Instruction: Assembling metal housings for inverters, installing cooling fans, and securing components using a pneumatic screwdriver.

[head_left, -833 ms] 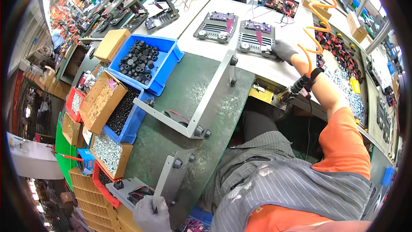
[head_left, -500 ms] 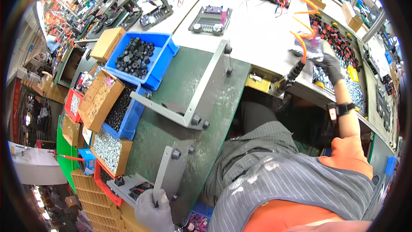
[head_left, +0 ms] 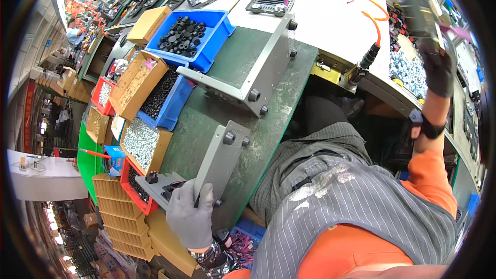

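Left hand (head_left: 190,216), in a grey glove, sits at the lower middle of the frame with its fingers curled around the near end of a grey metal bracket (head_left: 221,161). That bracket lies on the green mat (head_left: 206,119) of the bench, with black knobs on its far end. The glove hides the end it grips, so I can't see how that end looks.

Right hand (head_left: 438,70), in a dark glove, is up at the upper right edge, raised well away from the bracket. It's blurred and close to the rim, and something long and blurry runs up from it, so I can't tell what it's holding or how tight the fingers are closed. A black wrist strap (head_left: 424,128) sits below it on the orange sleeve.

Beyond the bracket, toward the upper middle, a bigger grey metal frame (head_left: 258,67) lies across the mat. Left of the mat are bins: a blue bin of black round parts (head_left: 188,33), cardboard boxes of screws (head_left: 142,142), and a red bin (head_left: 135,185) partly cut off by the bracket's end. An orange coiled hose (head_left: 378,5) runs down at the upper right to a black fitting at the edge of the white bench.
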Demonstrator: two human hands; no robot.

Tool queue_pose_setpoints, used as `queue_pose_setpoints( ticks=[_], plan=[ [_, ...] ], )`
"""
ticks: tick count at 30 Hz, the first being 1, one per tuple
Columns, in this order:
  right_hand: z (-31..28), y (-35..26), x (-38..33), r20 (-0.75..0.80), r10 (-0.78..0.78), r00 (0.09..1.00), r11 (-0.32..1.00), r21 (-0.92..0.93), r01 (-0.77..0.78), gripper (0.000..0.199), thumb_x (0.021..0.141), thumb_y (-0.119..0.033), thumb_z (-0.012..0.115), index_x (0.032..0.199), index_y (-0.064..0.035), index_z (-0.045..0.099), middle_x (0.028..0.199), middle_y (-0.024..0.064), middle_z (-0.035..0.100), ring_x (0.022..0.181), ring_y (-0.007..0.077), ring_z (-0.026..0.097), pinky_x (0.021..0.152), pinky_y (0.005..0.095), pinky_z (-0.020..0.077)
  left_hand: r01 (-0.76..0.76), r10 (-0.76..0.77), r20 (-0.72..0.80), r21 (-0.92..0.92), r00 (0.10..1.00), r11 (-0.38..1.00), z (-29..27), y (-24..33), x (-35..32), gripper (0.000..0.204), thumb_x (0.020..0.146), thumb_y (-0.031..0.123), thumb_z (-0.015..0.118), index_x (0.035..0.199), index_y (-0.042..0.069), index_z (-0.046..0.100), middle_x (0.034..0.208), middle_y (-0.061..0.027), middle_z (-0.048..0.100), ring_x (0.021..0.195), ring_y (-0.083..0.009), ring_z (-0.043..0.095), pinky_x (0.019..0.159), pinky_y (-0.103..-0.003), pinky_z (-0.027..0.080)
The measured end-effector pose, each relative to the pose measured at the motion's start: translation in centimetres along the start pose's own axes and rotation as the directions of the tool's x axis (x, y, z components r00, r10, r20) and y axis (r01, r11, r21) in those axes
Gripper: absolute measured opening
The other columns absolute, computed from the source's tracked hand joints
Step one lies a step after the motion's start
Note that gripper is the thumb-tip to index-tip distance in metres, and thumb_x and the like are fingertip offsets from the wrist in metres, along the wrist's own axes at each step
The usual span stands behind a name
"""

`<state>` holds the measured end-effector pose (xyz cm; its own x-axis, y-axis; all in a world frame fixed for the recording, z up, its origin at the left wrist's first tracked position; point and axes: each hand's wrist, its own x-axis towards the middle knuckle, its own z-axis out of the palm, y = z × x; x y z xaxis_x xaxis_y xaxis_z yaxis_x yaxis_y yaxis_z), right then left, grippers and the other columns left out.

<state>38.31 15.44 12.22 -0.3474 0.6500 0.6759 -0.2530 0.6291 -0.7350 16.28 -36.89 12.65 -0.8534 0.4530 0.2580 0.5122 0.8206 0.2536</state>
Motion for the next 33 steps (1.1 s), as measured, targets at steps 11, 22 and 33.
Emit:
queue_pose_setpoints(
  ticks=[11,22,33],
  plan=[
    [32.1,-12.0,-2.3,0.79,-0.194,0.582,0.891,-0.107,0.442,0.039,0.077,-0.011,0.062,0.115,-0.0053,0.058,0.063,0.0137,0.06,0.058,0.0282,0.064,0.056,0.041,0.0512,0.049,-0.05,0.018,0.068,0.999,0.996,-1.8,-2.1,-4.0,0.035,0.084,0.042,0.072,0.085,0.007,0.066,0.074,-0.0103,0.06,0.069,-0.033,0.059,0.06,-0.043,0.045],
    [38.2,-11.0,-10.8,0.867,-0.326,0.376,0.904,0.17,0.392,0.056,0.071,-0.019,0.067,0.124,-0.0088,0.056,0.11,0.0153,0.059,0.114,0.0316,0.055,0.095,0.0428,0.0478,0.013,-0.013,0.006,0.052,1.0,0.999,-1.2,-2.6,-3.5,0.037,0.084,0.043,0.072,0.083,0.006,0.065,0.07,-0.0095,0.059,0.065,-0.0308,0.059,0.058,-0.042,0.045],
    [41.2,-6.9,-13.5,0.938,0.025,0.346,0.691,0.234,-0.684,0.065,0.063,-0.007,0.069,0.127,-0.004,0.053,0.115,0.008,0.058,0.107,0.0168,0.054,0.093,0.0297,0.0462,-0.068,0.068,0.013,0.039,0.998,0.997,-0.3,-3.0,-1.1,0.04,0.087,0.045,0.068,0.082,0.006,0.062,0.068,-0.0092,0.055,0.062,-0.031,0.057,0.055,-0.042,0.043]
  ],
)
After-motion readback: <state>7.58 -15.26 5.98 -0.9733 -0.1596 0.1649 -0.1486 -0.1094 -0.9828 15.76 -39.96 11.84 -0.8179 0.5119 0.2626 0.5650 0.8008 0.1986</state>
